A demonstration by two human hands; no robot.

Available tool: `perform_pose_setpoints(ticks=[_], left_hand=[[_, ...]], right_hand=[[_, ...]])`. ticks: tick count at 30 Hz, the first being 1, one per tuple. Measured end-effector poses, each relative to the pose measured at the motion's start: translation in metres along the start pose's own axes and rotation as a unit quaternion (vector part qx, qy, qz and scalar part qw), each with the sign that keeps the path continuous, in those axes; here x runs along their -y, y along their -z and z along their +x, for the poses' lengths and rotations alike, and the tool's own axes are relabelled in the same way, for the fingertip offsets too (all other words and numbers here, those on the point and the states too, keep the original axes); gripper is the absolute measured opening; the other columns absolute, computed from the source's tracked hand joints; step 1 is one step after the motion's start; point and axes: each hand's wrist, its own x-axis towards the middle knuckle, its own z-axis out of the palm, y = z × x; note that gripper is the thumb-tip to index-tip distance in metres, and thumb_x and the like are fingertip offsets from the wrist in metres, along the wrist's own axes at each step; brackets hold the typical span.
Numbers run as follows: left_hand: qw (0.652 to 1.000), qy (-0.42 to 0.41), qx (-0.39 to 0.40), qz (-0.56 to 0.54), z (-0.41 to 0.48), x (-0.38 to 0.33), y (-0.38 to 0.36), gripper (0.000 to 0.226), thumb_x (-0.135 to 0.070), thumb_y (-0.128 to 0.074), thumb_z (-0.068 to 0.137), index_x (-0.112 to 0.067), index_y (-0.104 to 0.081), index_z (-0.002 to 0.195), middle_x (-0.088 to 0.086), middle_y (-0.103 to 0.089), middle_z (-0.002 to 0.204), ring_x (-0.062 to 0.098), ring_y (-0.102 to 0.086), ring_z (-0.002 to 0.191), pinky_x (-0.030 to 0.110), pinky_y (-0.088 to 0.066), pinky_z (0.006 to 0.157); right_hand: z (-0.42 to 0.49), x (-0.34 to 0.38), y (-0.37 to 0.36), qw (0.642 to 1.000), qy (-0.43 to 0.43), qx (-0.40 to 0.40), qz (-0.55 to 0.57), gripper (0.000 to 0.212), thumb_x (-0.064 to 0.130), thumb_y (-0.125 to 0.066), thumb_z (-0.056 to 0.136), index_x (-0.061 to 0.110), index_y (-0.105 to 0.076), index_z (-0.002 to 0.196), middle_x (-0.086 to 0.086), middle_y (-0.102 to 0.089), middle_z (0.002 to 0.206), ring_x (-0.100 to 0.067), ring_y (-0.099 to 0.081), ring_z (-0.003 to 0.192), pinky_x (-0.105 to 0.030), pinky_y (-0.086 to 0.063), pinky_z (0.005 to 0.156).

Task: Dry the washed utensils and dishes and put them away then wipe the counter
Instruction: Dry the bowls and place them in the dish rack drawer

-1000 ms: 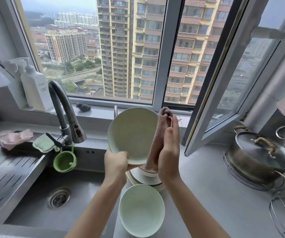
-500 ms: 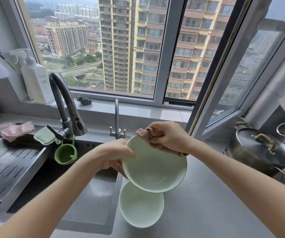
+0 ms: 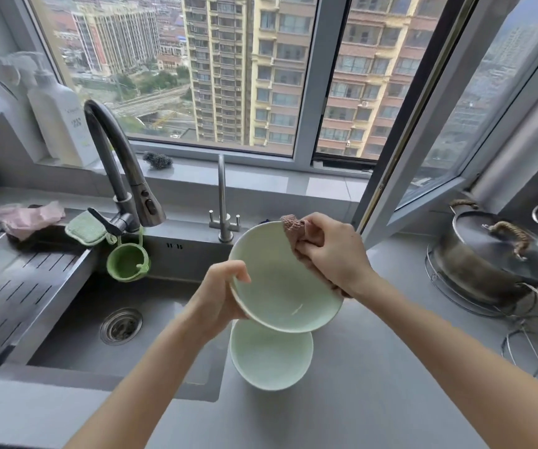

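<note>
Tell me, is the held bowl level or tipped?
Tipped: the bowl leans, its inside facing the camera, left hand gripping its rim, right hand holding the cloth at the far rim.

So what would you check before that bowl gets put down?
1. Firm hold: ok. The left hand grips the bowl by its rim.
2. Cloth in place: ok. The right hand holds the cloth against the far rim.
3. Inside of the bowl dry: cannot tell. A bright streak near the bottom could be water or glare.
4. Underside dry: cannot tell. It faces away from the camera.
5. Somewhere to set it: ok. A second bowl sits on the counter, with bare counter to its right.
</note>
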Motion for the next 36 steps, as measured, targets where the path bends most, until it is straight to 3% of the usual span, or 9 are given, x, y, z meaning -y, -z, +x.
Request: perform_pose_setpoints(ticks=[6,11,14,18,20,24,29,32,36], left_hand=[[0.992,0.078,0.1,0.005,0.003,0.001,0.002,0.034,-0.019,-0.051,0.068,-0.01,-0.074,0.09,0.013,-0.07,0.086,0.027,-0.067,0.075,0.036,-0.053,0.073],[0.988,0.099,0.064,-0.098,0.005,0.021,0.014,0.043,-0.053,-0.048,0.084,-0.023,-0.073,0.102,0.012,-0.067,0.107,0.034,-0.06,0.1,0.057,-0.039,0.097],[0.986,0.117,0.048,-0.108,0.006,0.019,0.018,0.06,-0.061,-0.033,0.089,-0.018,-0.072,0.103,0.016,-0.068,0.106,0.035,-0.064,0.094,0.05,-0.046,0.088],[0.99,0.113,0.058,-0.066,0.007,0.02,0.017,0.067,-0.063,-0.038,0.085,-0.008,-0.069,0.106,0.017,-0.066,0.098,0.031,-0.06,0.095,0.047,-0.046,0.093],[0.991,0.103,0.062,-0.055,0.008,0.024,0.021,0.068,-0.06,-0.042,0.084,-0.007,-0.061,0.122,0.017,-0.063,0.113,0.032,-0.056,0.107,0.049,-0.038,0.101],[0.995,0.075,0.064,-0.004,0.003,0.03,0.007,0.06,-0.057,-0.05,0.08,-0.011,-0.065,0.116,0.015,-0.066,0.117,0.03,-0.06,0.112,0.046,-0.042,0.102],[0.997,0.052,0.014,0.059,0.003,0.027,-0.008,0.038,-0.047,-0.053,0.086,-0.014,-0.071,0.094,0.007,-0.073,0.089,0.021,-0.068,0.085,0.036,-0.05,0.084],[0.992,0.112,0.019,0.049,0.007,0.027,0.004,0.044,-0.047,-0.045,0.09,-0.011,-0.069,0.098,0.014,-0.069,0.091,0.029,-0.064,0.081,0.039,-0.048,0.08],[0.981,0.175,0.075,0.042,0.009,0.036,0.004,0.044,-0.048,-0.047,0.085,-0.015,-0.07,0.102,0.014,-0.069,0.1,0.032,-0.065,0.088,0.047,-0.045,0.09]], right_hand=[[0.008,0.01,0.008,0.964,0.177,0.171,-0.105,0.037,0.02,-0.071,0.078,0.018,-0.066,0.114,-0.002,-0.066,0.101,-0.024,-0.06,0.095,-0.037,-0.045,0.084],[-0.011,0.009,0.026,0.957,0.274,-0.098,0.013,0.024,0.009,-0.066,0.084,0.007,-0.07,0.107,-0.011,-0.068,0.1,-0.026,-0.066,0.091,-0.04,-0.054,0.078],[-0.035,0.011,0.028,0.928,0.369,0.035,-0.033,0.031,0.009,-0.067,0.082,0.015,-0.069,0.113,-0.01,-0.064,0.116,-0.029,-0.06,0.109,-0.043,-0.047,0.094],[-0.053,0.0,0.016,0.908,0.306,0.213,-0.189,0.041,0.047,-0.052,0.083,0.04,-0.06,0.123,-0.005,-0.051,0.141,-0.036,-0.042,0.133,-0.058,-0.029,0.107],[-0.061,-0.005,0.024,0.942,0.248,0.194,-0.115,0.043,0.057,-0.04,0.091,0.037,-0.063,0.121,-0.003,-0.054,0.138,-0.028,-0.048,0.13,-0.044,-0.04,0.106],[-0.086,-0.012,-0.002,0.892,0.203,0.352,-0.201,0.078,0.064,0.007,0.079,0.04,-0.018,0.149,-0.002,-0.009,0.161,-0.022,-0.007,0.148,-0.03,-0.003,0.118],[-0.088,0.003,-0.033,0.885,0.089,0.456,-0.016,0.052,0.045,-0.019,0.102,0.036,-0.003,0.151,0.011,0.002,0.16,-0.011,0.005,0.147,-0.037,-0.002,0.121],[-0.091,0.007,-0.006,0.82,0.022,0.571,0.018,0.037,0.055,-0.026,0.099,0.062,-0.025,0.135,0.022,-0.063,0.121,-0.021,-0.065,0.096,-0.033,-0.045,0.099],[-0.099,-0.007,0.023,0.837,0.252,0.439,-0.206,0.047,0.065,-0.017,0.084,0.035,-0.053,0.084,0.013,-0.06,0.068,-0.016,-0.052,0.072,-0.03,-0.037,0.077]])
